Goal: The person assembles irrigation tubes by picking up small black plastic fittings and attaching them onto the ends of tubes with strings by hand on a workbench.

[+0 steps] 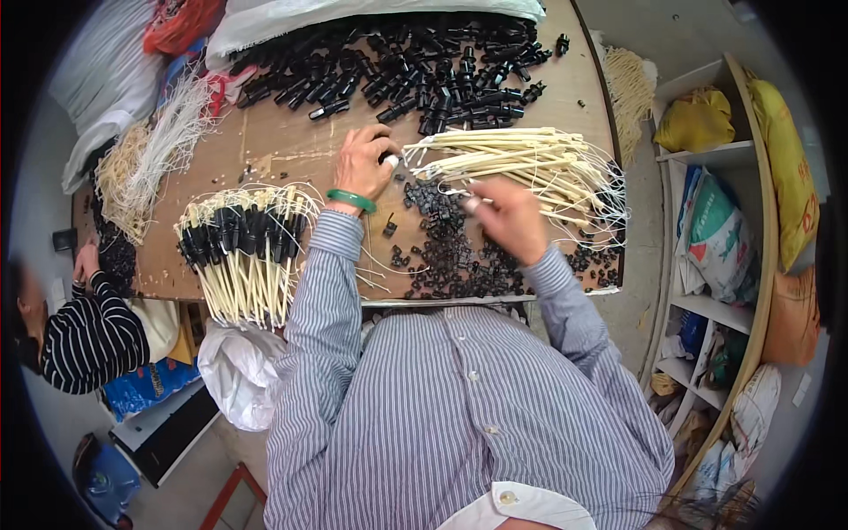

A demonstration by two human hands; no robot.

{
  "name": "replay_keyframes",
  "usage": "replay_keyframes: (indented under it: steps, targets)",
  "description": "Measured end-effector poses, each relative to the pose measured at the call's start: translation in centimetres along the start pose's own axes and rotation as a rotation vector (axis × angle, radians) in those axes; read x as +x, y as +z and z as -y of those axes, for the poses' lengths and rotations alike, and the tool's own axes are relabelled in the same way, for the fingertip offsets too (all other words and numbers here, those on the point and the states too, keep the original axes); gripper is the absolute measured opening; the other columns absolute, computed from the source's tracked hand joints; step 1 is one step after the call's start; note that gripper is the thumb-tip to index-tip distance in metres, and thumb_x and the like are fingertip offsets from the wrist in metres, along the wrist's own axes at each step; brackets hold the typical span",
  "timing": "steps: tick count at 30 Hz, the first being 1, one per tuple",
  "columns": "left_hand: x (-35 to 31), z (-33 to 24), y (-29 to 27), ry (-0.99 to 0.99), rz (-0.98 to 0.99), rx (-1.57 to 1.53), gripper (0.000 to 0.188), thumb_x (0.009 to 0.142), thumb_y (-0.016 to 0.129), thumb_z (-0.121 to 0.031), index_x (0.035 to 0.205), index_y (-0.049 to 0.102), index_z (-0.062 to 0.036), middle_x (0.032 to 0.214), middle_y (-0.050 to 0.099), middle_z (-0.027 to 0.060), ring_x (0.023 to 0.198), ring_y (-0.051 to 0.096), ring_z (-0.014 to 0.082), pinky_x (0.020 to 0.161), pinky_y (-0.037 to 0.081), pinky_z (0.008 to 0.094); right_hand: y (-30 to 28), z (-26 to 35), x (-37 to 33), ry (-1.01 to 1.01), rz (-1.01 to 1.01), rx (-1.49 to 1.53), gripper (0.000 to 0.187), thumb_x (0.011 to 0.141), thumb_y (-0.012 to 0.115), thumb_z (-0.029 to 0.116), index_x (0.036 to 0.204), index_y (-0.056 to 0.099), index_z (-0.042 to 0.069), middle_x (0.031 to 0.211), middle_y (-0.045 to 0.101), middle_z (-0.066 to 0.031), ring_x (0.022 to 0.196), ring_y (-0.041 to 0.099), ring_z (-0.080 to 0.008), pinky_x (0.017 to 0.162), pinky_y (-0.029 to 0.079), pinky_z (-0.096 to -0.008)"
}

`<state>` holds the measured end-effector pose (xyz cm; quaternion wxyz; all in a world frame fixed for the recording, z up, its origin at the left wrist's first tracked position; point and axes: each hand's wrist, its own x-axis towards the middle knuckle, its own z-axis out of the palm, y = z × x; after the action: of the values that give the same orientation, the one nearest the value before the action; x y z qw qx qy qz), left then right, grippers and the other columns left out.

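- My left hand (364, 163) rests on the table (291, 141) with its fingers curled in, pinching the near end of one cream tube (399, 161) from the fan beside it; I take that for a light grip, though the fingertips are partly hidden.
- My right hand (508, 216) hovers over the heap of small black clips (450, 256), fingers pinched on something tiny; I cannot tell for sure what it is, likely one clip.
- The fan of cream tubes (521, 168) lies between and beyond my hands, long axis running left to right, the gathered ends pointing at my left hand and the thin white strings trailing off toward the right edge of the table.
- So my left hand is nearer to the tube ends, my right hand nearer to the clips; the two are close together, the tube tip just left of my right fingers.
- Farther back lies a pile of black plastic pieces (415, 71).
- At my left elbow sits a bundle of tubes with black caps (243, 243), pointing toward me.
- Another person in a striped sleeve (93, 331) works at the far left edge.
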<state>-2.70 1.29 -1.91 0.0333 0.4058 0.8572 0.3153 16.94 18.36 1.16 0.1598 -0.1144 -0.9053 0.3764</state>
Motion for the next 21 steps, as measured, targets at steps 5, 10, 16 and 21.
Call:
replay_keyframes:
  steps: [5, 10, 16, 21]
  targets:
    - [-2.2, -0.2, 0.3, -0.052, -0.147, -0.244, 0.045, 0.068, 0.054, 0.011, 0.104, 0.070, -0.0112, 0.118, 0.060, 0.0162, 0.105, 0.058, 0.0327, 0.106, 0.040, 0.0400, -4.3, -5.0, 4.6, -0.019, -0.167, -0.524, 0.010, 0.079, 0.067, 0.017, 0.088, 0.069, 0.012, 0.093, 0.069, -0.0060, 0.071, 0.065, -0.0193, 0.058, 0.048, -0.0316]
    - [-3.1, -0.3, 0.5, 0.025, -0.172, -0.049, 0.040, 0.070, 0.057, 0.006, 0.102, 0.072, -0.0139, 0.113, 0.061, 0.0119, 0.103, 0.058, 0.0294, 0.090, 0.050, 0.0377, -5.0, -4.5, 6.2, -0.084, 0.040, -0.729, 0.014, 0.078, 0.066, 0.015, 0.092, 0.068, 0.013, 0.091, 0.063, -0.0005, 0.090, 0.059, -0.0193, 0.083, 0.040, -0.0364]
    - [-2.0, -1.7, -0.4, -0.209, -0.042, 0.108, 0.017, 0.070, 0.067, -0.010, 0.087, 0.066, -0.0063, 0.091, 0.065, 0.0107, 0.089, 0.062, 0.0283, 0.082, 0.051, 0.0378, -4.8, -4.6, 7.5, -0.081, 0.103, -0.801, 0.008, 0.078, 0.066, 0.016, 0.085, 0.064, 0.012, 0.087, 0.061, -0.0025, 0.084, 0.059, -0.0196, 0.077, 0.039, -0.0358]
    - [-4.0, -1.6, 0.2, -0.272, -0.196, -0.121, 0.031, 0.071, 0.062, -0.003, 0.101, 0.063, -0.0084, 0.090, 0.067, 0.0120, 0.086, 0.065, 0.0283, 0.075, 0.051, 0.0397, -4.9, -5.7, 7.9, -0.293, 0.077, -0.782, 0.005, 0.078, 0.061, 0.013, 0.077, 0.057, 0.009, 0.077, 0.060, -0.0061, 0.079, 0.059, -0.0218, 0.078, 0.039, -0.0361]
